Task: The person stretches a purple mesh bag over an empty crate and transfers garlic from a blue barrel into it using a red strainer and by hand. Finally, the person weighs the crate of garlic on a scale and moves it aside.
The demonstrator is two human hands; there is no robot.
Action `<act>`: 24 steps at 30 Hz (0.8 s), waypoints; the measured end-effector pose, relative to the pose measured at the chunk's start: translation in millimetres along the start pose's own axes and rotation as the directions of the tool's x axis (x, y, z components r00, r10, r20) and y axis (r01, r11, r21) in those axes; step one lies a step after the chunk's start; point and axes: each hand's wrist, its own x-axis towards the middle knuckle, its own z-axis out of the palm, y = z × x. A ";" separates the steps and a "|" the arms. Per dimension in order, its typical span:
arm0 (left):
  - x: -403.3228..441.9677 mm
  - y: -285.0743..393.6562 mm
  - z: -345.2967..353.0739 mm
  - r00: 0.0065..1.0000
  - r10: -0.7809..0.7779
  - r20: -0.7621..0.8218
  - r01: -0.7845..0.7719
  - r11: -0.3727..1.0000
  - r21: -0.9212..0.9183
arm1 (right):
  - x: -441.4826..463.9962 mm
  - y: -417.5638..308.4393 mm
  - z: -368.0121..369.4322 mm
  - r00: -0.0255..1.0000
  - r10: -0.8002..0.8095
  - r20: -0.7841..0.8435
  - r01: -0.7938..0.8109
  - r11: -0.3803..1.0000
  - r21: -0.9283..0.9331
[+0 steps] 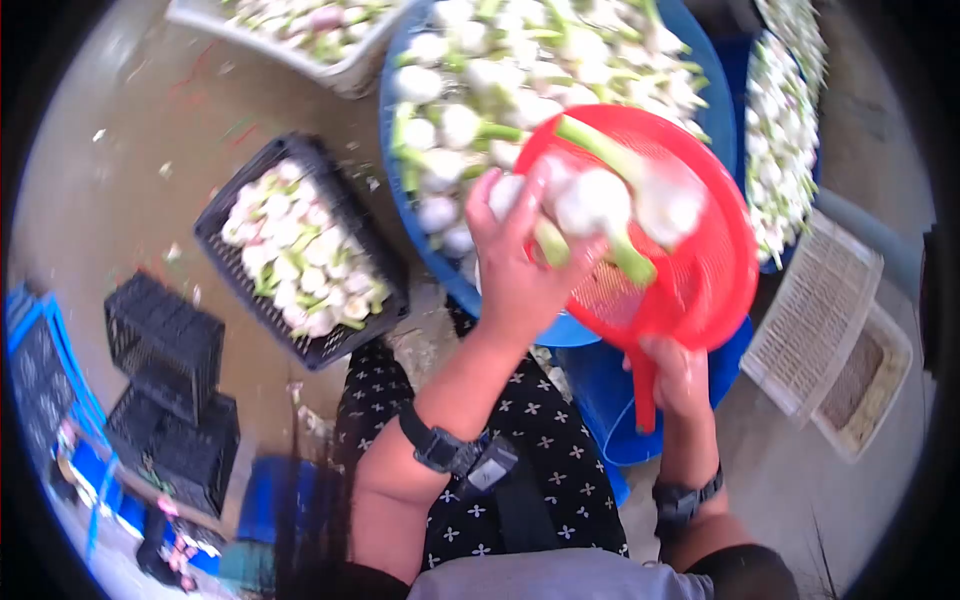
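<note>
My right hand [678, 378] is wrapped round the handle of a red plastic strainer [728, 270], which is tilted over the rim of a big blue tub [398, 190]. Large white garlic bulbs [592, 203] with green stems lie at the strainer's near-left side, slightly blurred. My left hand [522, 255] reaches over its left edge, fingers and thumb curled round some of these bulbs; exactly how many is hidden. Behind the strainer, the tub is filled with many more garlic bulbs [460, 125].
To the left, a black crate [375, 245] holds trimmed garlic, with stacked black crates [165, 345] beyond. A white bin [345, 75] of garlic stands at the top. On the right are beige plastic baskets [820, 300]. Below the strainer sits a blue bucket [630, 445].
</note>
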 end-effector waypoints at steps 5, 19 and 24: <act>-37.8 8.2 -122.9 0.986 0.112 -0.123 -0.101 0.990 0.095 | -76.0 21.8 91.1 0.996 -0.080 0.050 0.080 0.997 0.001; -110.2 -233.4 -349.4 0.492 -0.868 -0.061 0.842 0.492 -0.221 | -95.0 76.1 252.3 0.918 -0.257 -0.303 0.282 0.958 0.043; -143.4 -253.1 -356.5 0.554 -0.805 -0.212 0.770 0.592 -0.239 | -43.7 41.8 171.3 0.788 -0.348 -0.508 0.460 0.881 0.109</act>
